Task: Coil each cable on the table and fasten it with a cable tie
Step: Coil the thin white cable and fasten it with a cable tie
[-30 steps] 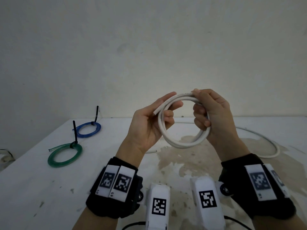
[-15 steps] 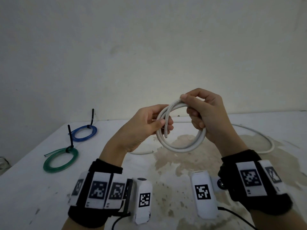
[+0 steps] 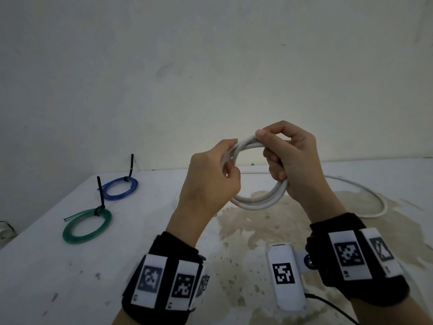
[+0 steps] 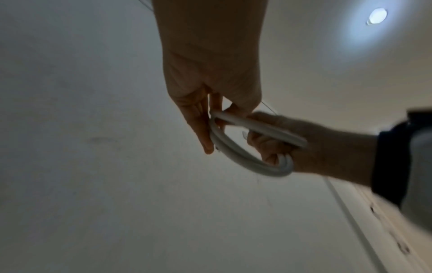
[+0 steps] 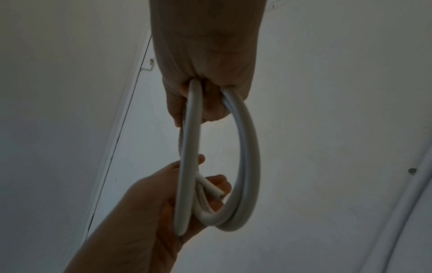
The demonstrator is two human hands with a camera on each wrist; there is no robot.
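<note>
1. Head view: I have the white cable coil (image 3: 257, 198) held up at the middle of the frame, above the table (image 3: 46, 266). My left hand (image 3: 208, 179) has its fingers curled round the coil's left side; my right hand (image 3: 293, 165) pinches the top with thumb and forefinger, its other fingers hooked through the ring. The ring stands roughly upright, its open face toward me. At middle left lie a blue cable coil (image 3: 120, 188) and a green cable coil (image 3: 86, 226), each flat on the table and each cinched by a black cable tie (image 3: 100, 195) whose tail sticks up. I judge those two finished. The white one has no tie on it that I can see, and a loose white cable (image 3: 365, 195) curves along the table at middle right. I cannot tell whether it is a tail of the held coil or a separate cable.

2. Left wrist view: blurred. My left hand (image 4: 210, 83) hangs from the top centre, fingers closed on the coil (image 4: 245, 157); the right hand (image 4: 292, 144) comes in from the right, gripping the other side. The ring runs diagonally, upper left to lower right.

3. Right wrist view: my right hand (image 5: 205, 83) at top centre grips the coil (image 5: 245, 147), whose long axis runs top to bottom. At lower centre my left hand (image 5: 163, 199) holds the bottom, where a cut cable end (image 5: 216, 192) points to the lower right. I judge the winding is close to finished and the fastening is still to do.
</note>
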